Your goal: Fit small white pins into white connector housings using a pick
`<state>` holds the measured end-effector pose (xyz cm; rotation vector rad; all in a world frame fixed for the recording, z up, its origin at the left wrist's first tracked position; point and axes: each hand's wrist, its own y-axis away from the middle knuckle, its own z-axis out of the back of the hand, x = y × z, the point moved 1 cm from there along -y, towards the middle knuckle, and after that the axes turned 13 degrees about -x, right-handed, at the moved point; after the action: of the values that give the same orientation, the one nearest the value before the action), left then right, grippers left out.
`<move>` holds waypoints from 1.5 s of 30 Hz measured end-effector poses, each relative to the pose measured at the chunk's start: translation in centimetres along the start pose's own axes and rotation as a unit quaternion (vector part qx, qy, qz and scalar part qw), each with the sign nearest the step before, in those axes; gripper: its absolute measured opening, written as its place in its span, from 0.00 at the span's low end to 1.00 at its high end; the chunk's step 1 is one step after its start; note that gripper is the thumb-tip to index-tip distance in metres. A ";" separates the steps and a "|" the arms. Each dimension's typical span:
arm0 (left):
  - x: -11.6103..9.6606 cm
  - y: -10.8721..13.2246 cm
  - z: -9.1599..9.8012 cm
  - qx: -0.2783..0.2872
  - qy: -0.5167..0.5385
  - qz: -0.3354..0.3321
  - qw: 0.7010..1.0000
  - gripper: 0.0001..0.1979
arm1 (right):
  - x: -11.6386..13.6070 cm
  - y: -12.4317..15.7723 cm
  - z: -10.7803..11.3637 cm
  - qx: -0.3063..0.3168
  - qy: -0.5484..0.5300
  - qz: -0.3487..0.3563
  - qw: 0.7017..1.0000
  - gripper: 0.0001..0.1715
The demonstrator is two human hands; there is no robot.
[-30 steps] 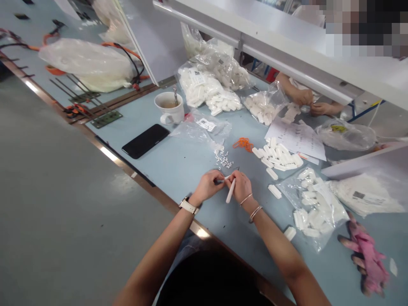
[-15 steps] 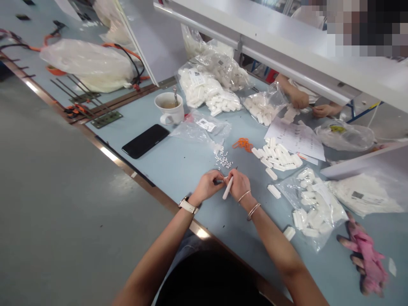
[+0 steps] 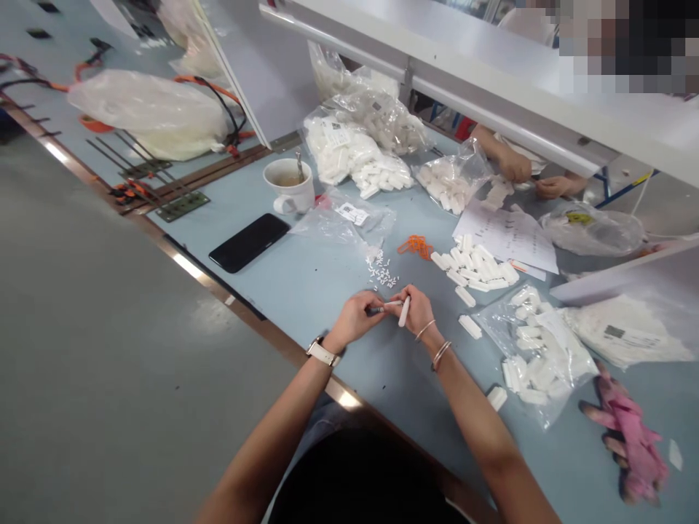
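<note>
My left hand, with a watch on its wrist, is closed in a pinch on a small white plastic piece. My right hand meets it fingertip to fingertip, closed around a slim tool with a white handle. The tool's handle points down toward me; its tip is hidden. Just beyond my fingers lies a scatter of tiny white parts. Orange clips or loops sit behind them, beside a pile of white plastic pieces.
At left are a black phone and a white cup of drink with a spoon. Bags of white parts stand at the back. A pink glove lies right. Across the table, another person's hands work under a shelf.
My right hand has turned and shifted slightly right, so the white handle stands more upright and the tool's dark tip no longer shows. My left hand has hardly moved.
</note>
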<state>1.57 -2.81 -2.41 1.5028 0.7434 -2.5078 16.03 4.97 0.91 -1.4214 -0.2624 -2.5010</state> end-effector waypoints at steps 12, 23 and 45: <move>-0.4 0.0 0.6 0.019 -0.011 0.027 0.999 0.08 | -1.8 0.5 -0.2 0.000 -0.077 0.009 0.997 0.22; -0.7 0.0 1.1 0.030 -0.004 0.019 0.999 0.06 | -1.4 1.3 0.0 0.027 0.040 0.134 0.990 0.16; 0.6 -0.8 1.9 -0.115 -0.105 0.092 0.984 0.08 | -1.5 1.0 -0.9 0.043 0.093 0.161 0.982 0.12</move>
<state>-0.50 -2.93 -1.97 1.1542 0.7868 -2.3059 16.38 3.99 -0.82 -1.0886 -0.0935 -2.3031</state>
